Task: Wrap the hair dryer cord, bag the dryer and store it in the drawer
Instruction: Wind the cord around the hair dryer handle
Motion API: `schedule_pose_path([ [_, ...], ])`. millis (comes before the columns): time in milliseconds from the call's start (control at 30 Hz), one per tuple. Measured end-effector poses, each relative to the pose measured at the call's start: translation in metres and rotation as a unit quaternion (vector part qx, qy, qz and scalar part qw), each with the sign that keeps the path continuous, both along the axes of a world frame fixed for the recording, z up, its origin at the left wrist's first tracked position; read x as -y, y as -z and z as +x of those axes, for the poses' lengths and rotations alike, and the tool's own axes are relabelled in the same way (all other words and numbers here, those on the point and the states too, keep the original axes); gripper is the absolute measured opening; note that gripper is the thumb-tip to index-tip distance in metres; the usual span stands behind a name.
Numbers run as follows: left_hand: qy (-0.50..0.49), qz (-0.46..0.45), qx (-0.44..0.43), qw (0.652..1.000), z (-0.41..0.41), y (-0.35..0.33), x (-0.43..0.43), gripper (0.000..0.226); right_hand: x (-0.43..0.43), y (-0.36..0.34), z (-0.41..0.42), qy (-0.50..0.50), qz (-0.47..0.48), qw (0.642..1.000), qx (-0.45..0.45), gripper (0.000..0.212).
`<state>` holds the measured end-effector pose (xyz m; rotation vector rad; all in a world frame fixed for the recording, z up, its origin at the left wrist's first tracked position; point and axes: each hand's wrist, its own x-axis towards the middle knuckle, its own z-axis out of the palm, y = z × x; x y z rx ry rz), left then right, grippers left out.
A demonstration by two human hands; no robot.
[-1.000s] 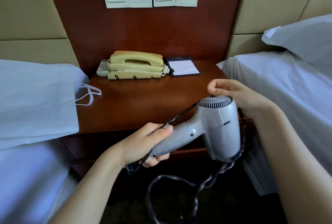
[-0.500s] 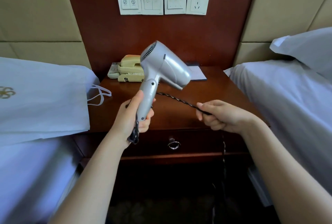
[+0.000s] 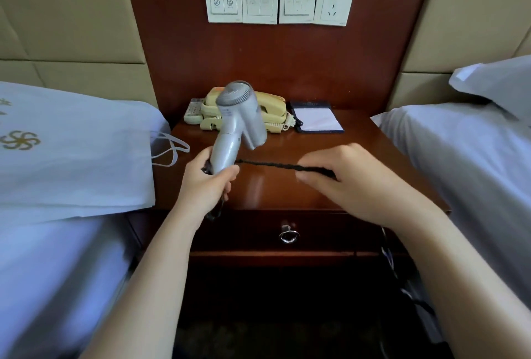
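My left hand (image 3: 205, 183) grips the handle of the silver hair dryer (image 3: 240, 117), holding it upright over the wooden nightstand (image 3: 273, 189) with its rear grille toward me. The black twisted cord (image 3: 275, 165) runs taut from the handle to my right hand (image 3: 353, 180), which pinches it; the rest hangs down past my right wrist. A short loop of cord dangles below my left hand. A white bag (image 3: 71, 154) with handles lies on the left bed. The drawer (image 3: 287, 232), with a metal ring pull, is closed.
A beige telephone (image 3: 273, 105) and a notepad (image 3: 316, 119) sit at the back of the nightstand, behind the dryer. Wall switches and a socket (image 3: 334, 3) are above. White beds flank both sides, with a pillow (image 3: 497, 82) at right.
The dryer rose from lying sideways low in front of the drawer to upright over the nightstand. My right hand left the dryer's body, took the cord and pulled it taut to the right.
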<state>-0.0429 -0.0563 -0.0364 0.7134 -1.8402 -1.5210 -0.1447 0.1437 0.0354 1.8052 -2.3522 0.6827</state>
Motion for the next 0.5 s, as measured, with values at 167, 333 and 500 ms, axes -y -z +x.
schedule_pose_path([
  [167,0.032,-0.147,0.092,0.984,-0.004,0.005,-0.005,0.038,0.011,0.001,-0.002,0.005,-0.100,0.992,-0.081,0.022],
  [333,0.025,-0.165,0.129,0.978,-0.010,0.000,-0.022,0.020,0.022,-0.001,0.008,-0.029,-0.125,0.986,-0.106,0.029],
  [500,0.048,-0.149,0.146,0.977,-0.012,-0.008,-0.041,0.047,0.029,-0.002,0.019,-0.067,-0.123,0.985,-0.099,0.023],
])
